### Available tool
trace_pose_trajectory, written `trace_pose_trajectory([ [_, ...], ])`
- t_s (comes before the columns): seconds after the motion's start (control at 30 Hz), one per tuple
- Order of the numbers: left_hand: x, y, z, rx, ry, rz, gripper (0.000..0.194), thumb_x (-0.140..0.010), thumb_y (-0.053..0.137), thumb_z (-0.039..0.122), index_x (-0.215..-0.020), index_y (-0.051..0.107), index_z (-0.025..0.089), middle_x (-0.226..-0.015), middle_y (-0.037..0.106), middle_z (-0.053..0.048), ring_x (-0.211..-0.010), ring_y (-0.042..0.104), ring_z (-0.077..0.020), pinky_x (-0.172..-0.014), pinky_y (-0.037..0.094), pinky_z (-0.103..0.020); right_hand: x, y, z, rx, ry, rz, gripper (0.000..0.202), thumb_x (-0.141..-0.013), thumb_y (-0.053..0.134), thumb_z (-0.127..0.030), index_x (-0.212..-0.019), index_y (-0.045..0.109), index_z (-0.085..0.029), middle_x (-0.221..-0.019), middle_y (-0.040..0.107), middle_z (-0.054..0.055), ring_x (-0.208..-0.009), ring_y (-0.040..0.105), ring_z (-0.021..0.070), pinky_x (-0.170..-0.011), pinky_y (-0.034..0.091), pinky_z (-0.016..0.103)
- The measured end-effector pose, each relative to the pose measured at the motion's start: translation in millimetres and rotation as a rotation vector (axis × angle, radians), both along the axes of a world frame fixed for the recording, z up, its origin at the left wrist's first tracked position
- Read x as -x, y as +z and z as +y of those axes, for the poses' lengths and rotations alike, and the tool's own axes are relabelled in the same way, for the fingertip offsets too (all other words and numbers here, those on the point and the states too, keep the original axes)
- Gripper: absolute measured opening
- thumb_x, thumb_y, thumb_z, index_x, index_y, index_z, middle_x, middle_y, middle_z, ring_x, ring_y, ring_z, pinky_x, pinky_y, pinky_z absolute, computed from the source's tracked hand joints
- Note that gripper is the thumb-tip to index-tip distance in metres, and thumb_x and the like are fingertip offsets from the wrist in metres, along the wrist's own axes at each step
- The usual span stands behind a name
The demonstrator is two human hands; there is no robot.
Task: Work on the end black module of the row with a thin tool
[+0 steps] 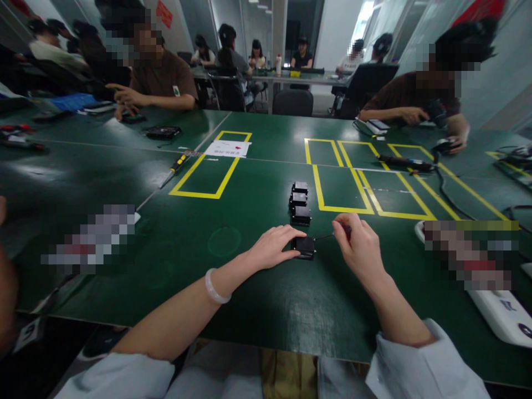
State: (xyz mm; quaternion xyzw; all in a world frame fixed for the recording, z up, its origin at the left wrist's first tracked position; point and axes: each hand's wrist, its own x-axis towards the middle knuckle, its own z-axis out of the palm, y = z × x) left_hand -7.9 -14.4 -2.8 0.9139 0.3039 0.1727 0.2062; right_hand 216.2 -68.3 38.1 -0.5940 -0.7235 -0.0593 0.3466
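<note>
A small black block-shaped part point(305, 247) with tiny pins at its sides lies on the green table. My left hand point(276, 244) grips it from the left, fingers on the far edge and thumb on the near edge. My right hand point(361, 246) is closed around the dark handle of a screwdriver point(326, 237). Its thin shaft points left, with the tip at or close to the block's right side; contact cannot be made out. Just beyond, three similar black parts point(300, 215) stand in a row leading away from me.
Yellow tape rectangles point(347, 210) mark the table, with a paper sheet point(228, 148) on the left one. A yellow-black tool point(179, 162) lies left. A black power screwdriver point(405, 162) with a cable is at right. Blurred-out phones lie either side. Co-workers sit opposite.
</note>
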Motion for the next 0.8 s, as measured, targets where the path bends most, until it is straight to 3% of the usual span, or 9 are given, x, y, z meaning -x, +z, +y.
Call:
trace_pose_trajectory([
  [0.17, -0.2, -0.1, -0.1, -0.007, 0.001, 0.005, 0.043, -0.088, 0.061, 0.037, -0.128, 0.048, 0.027, -0.114, 0.058, -0.004, -0.105, 0.054, -0.0218, -0.09, 0.043, -0.035, 1.4, 0.2, 0.0, -0.007, -0.006, 0.024, 0.017, -0.092, 0.041, -0.028, -0.098, 0.054, -0.019, -0.08, 0.064, 0.005, -0.071, 0.058, 0.0183, -0.068, 0.041, 0.03],
  [0.43, 0.1, 0.3, -0.5, 0.002, 0.005, 0.012, 0.043, -0.089, 0.059, 0.039, -0.128, 0.048, 0.027, -0.114, 0.058, -0.005, -0.106, 0.055, -0.0226, -0.09, 0.043, -0.036, -1.0, -2.4, 1.6, -0.017, 0.001, 0.006, 0.02, -0.094, 0.044, -0.037, -0.09, 0.055, -0.021, -0.077, 0.065, 0.004, -0.068, 0.056, 0.018, -0.065, 0.04, 0.03],
  [0.67, 0.4, -0.8, -0.2, 0.005, 0.004, 0.003, 0.043, -0.089, 0.06, 0.038, -0.128, 0.048, 0.027, -0.114, 0.058, -0.005, -0.105, 0.055, -0.0224, -0.089, 0.043, -0.035, 2.0, 0.5, 0.3, -0.037, -0.02, 0.006, 0.016, -0.092, 0.041, -0.026, -0.098, 0.053, -0.019, -0.081, 0.065, 0.006, -0.07, 0.058, 0.0187, -0.067, 0.042, 0.031],
  [0.8, 0.6, 0.6, -0.3, 0.005, -0.001, 0.0, 0.043, -0.089, 0.06, 0.038, -0.128, 0.047, 0.027, -0.114, 0.058, -0.005, -0.105, 0.055, -0.0225, -0.089, 0.043, -0.035, 0.4, -0.2, 0.2, -0.025, -0.007, -0.015, 0.016, -0.093, 0.041, -0.03, -0.096, 0.054, -0.02, -0.078, 0.064, 0.004, -0.068, 0.057, 0.0181, -0.067, 0.041, 0.03],
])
